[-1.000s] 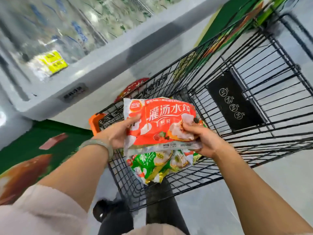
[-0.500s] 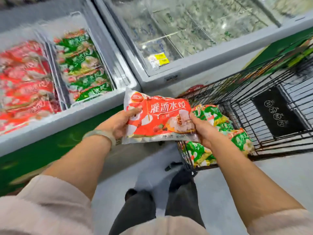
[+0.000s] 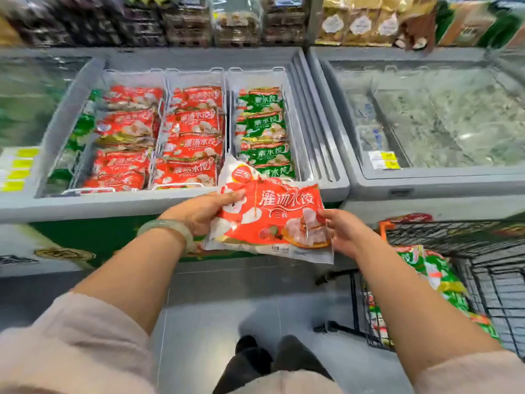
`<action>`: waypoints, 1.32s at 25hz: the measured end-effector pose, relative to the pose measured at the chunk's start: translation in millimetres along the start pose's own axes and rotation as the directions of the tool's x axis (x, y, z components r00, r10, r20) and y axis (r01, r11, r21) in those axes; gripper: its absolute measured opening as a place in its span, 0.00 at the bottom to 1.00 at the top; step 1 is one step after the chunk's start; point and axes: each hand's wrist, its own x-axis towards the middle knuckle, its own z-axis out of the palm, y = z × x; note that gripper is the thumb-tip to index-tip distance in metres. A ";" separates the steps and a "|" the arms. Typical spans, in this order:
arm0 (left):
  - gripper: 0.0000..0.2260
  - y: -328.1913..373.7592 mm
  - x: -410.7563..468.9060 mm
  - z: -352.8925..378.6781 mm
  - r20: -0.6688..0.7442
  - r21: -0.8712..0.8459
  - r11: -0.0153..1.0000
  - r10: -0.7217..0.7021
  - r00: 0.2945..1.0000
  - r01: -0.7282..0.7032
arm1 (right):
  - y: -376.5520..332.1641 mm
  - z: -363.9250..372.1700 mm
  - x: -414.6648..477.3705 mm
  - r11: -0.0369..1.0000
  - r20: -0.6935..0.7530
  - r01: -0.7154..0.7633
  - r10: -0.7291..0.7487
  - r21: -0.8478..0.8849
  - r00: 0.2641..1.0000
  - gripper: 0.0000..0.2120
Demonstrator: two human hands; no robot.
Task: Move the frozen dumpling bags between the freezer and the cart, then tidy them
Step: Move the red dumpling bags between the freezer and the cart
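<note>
The left hand (image 3: 207,211), a pale bangle (image 3: 167,226) at its wrist, grips the left edge of a red dumpling bag (image 3: 272,220), thumb on top. The bag hangs between both hands, just short of the open freezer (image 3: 176,200), whose baskets beyond the hands hold red bags (image 3: 190,143) and green bags (image 3: 264,129). The right hand (image 3: 343,234) pinches the bag's right edge. Right of that hand stands the cart (image 3: 454,237), holding what look like green packets (image 3: 434,274), blurred.
</note>
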 end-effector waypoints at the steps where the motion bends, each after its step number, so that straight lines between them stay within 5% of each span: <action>1: 0.12 4.7 -6.1 -10.8 -0.022 -0.002 1.000 0.006 1.000 -0.006 | -5.4 13.5 4.0 0.999 0.011 -0.019 0.019 -0.032 1.000 0.09; 11: 0.22 80.5 6.0 -135.2 -0.267 0.019 0.995 -0.091 0.959 0.100 | -99.2 172.0 86.3 0.911 0.126 0.069 -0.019 -0.406 0.992 0.09; 21: 0.12 127.0 52.0 -276.4 -0.524 -0.095 0.995 -0.045 0.850 -0.006 | -178.0 333.3 171.8 0.762 0.236 0.191 -0.052 -0.618 0.970 0.15; 33: 0.14 157.2 127.1 -480.3 -0.542 -0.019 0.992 -0.115 0.832 0.124 | -136.5 517.2 260.1 0.769 -0.009 -0.003 -0.004 -0.639 1.000 0.11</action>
